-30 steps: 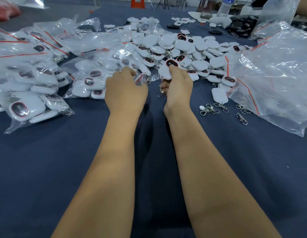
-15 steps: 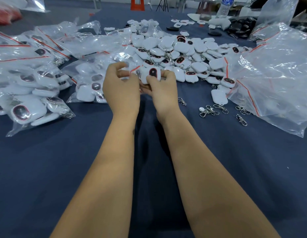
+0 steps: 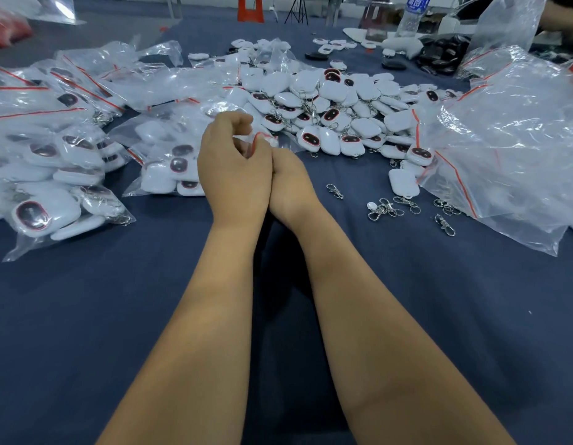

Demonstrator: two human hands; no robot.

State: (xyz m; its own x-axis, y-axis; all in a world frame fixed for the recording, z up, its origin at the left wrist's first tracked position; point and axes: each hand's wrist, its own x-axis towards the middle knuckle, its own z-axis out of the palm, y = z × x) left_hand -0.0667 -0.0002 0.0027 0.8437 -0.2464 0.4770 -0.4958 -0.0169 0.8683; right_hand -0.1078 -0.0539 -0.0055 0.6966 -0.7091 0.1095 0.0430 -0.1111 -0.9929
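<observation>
My left hand [image 3: 233,168] and my right hand [image 3: 293,184] are pressed side by side over the dark blue cloth [image 3: 86,316]. Between their fingertips they pinch a small clear zip bag [image 3: 265,139] with a red seal strip. A bit of white shows inside it, and the hands hide the remainder. My right hand's fingers are tucked behind the left hand. Just beyond the hands lies a heap of loose white key-fob devices [image 3: 330,101] with dark oval faces and metal clips.
Filled zip bags of the same devices lie at the left [image 3: 44,175] and just left of my hands [image 3: 169,168]. Loose metal clasps [image 3: 384,208] are scattered on the right, beside a big crumpled clear bag [image 3: 509,133]. A water bottle [image 3: 411,14] and black pieces [image 3: 445,53] sit far back.
My right hand lifted a white device from the heap and brought it to the small bag in my left hand. Both hands now sit closed together, with the device mostly out of sight.
</observation>
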